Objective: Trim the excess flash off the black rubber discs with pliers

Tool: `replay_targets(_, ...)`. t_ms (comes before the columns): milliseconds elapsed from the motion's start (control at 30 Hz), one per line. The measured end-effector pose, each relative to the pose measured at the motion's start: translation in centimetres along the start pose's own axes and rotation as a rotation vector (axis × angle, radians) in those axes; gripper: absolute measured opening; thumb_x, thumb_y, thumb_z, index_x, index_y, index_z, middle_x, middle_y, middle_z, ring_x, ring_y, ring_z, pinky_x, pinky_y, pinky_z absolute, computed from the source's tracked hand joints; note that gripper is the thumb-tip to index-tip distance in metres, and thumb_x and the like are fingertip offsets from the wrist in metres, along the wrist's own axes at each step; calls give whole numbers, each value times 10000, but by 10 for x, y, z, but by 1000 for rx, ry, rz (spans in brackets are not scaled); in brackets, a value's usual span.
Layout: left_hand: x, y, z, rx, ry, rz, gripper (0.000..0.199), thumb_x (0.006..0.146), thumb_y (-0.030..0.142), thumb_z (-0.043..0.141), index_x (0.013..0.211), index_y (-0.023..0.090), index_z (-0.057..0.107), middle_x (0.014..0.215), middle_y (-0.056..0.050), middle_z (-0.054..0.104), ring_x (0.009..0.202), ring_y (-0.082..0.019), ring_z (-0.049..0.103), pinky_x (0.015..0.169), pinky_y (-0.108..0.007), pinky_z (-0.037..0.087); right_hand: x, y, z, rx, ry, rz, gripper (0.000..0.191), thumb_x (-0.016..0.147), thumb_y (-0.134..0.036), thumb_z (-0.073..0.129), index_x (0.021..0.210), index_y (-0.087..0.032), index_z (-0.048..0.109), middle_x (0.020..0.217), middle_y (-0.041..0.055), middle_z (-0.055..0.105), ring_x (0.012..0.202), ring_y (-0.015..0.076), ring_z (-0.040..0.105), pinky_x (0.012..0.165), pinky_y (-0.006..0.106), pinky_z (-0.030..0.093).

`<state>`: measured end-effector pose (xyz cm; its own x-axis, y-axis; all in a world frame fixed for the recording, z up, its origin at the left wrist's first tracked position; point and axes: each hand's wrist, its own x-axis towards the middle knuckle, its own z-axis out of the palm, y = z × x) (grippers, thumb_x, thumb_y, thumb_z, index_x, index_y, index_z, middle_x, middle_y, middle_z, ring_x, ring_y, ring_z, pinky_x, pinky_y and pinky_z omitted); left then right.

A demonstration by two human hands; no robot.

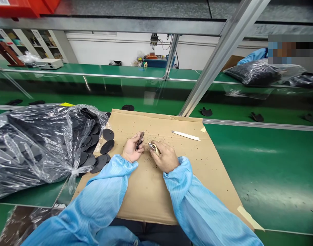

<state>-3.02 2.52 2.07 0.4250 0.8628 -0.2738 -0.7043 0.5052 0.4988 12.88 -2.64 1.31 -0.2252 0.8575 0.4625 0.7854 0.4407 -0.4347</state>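
Above the cardboard sheet point(143, 201), my left hand point(131, 148) grips a black round plastic piece point(140, 140), turned nearly edge-on. My right hand point(166, 157) is closed around small cutting pliers point(154, 149) with metal jaws and a pale yellow handle; the jaws point toward the black piece, a little apart from it. Tiny black scraps lie scattered beneath both hands. Left of my left hand, several loose black discs point(107, 147) spill from a clear plastic bag point(43, 147). A white knife-like strip point(185, 135) rests on the cardboard to the upper right.
An aluminium post point(220, 61) slants up beyond the cardboard. More black pieces point(205, 111) sit along the green conveyor point(156, 95). Across it, a person in a blue sleeve point(253, 55) is behind filled plastic bags point(253, 72). A red bin point(23, 8) stands upper left.
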Motion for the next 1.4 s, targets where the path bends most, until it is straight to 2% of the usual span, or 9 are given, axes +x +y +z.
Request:
replay_targets(133,-3,-1,2,78,-17,-41,169,830,181,576,997,160,600,640,29,461,387,-31,319,320,-143,186,0,1,1,-64,-90,-5,287,884,-281,499,1123,-158,598,943,99,674,873,219,625,825,335,493)
replay_targets(500,-3,-3,-1,188,-87,-53,191,812,194,591,996,150,621,621,31,460,350,-27,325,313,-152,193,1,-5,-4,-148,-223,46,255,898,-301,503,1087,-179,621,939,86,673,836,205,632,765,292,476)
replay_targets(800,-1,-7,-3,290,-34,12,230,724,213,669,933,117,658,564,28,450,360,-38,320,316,-167,183,4,-12,-16,-236,-371,81,182,834,-194,518,977,-221,628,908,47,682,820,195,629,697,271,427)
replay_targets(1000,0,-10,-4,343,-19,6,247,725,218,674,943,102,657,567,28,446,366,-38,318,316,-174,180,4,-13,-22,-250,-418,113,171,793,-175,511,900,-225,635,883,50,694,791,203,628,639,274,382)
replay_targets(1133,-1,-6,-3,271,-44,-28,203,785,202,611,971,122,627,574,44,410,356,-35,293,318,-162,179,4,-13,-19,-46,-377,121,181,801,-176,487,880,-219,644,879,38,695,816,185,621,690,259,393)
replay_targets(1233,-1,-3,-1,187,-31,-33,177,813,183,576,983,137,595,607,42,417,374,-38,317,323,-153,179,3,-9,-13,167,-214,175,162,821,-226,488,839,-207,648,815,37,676,769,178,597,718,272,404)
replay_targets(1333,0,-4,0,175,5,35,173,808,199,595,972,148,576,607,45,425,382,-43,329,330,-160,183,4,-2,-12,573,-31,403,205,801,-365,560,876,-195,646,682,20,611,627,169,544,642,296,417)
replay_targets(1400,3,-8,0,206,82,138,216,788,230,638,980,161,565,651,33,493,419,-52,397,351,-167,236,7,5,-16,986,-16,582,304,782,-449,577,943,-199,635,638,2,564,542,154,492,565,300,412)
